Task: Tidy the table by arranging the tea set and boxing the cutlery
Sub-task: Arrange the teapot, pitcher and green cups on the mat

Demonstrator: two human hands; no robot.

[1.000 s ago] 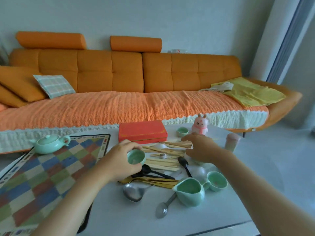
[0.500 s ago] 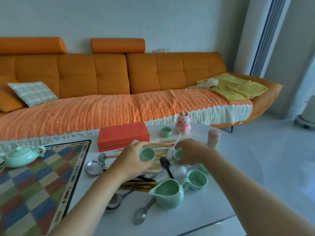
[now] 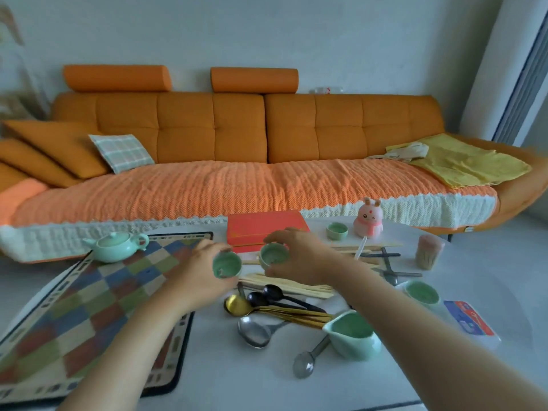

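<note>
Since the earlier frame the right hand [image 3: 299, 253] has lifted its cup [image 3: 273, 256] off the chopsticks [image 3: 284, 287] and brought it beside the left hand [image 3: 201, 277]. Each hand's fingers curl round one green cup, the left-hand cup [image 3: 226, 264] tilted. Level both, keep them apart, and set them on the checkered mat [image 3: 89, 292] near the teapot [image 3: 115, 247]. Surroundings, near to far: pitcher [image 3: 351, 336], loose spoons [image 3: 255, 332], red box [image 3: 264, 229], spare cup [image 3: 336, 231].

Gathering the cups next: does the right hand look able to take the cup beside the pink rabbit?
Probably not yet. The right hand grips a teacup, so it is occupied. Nothing stands between it and the far cup by the rabbit.
</note>
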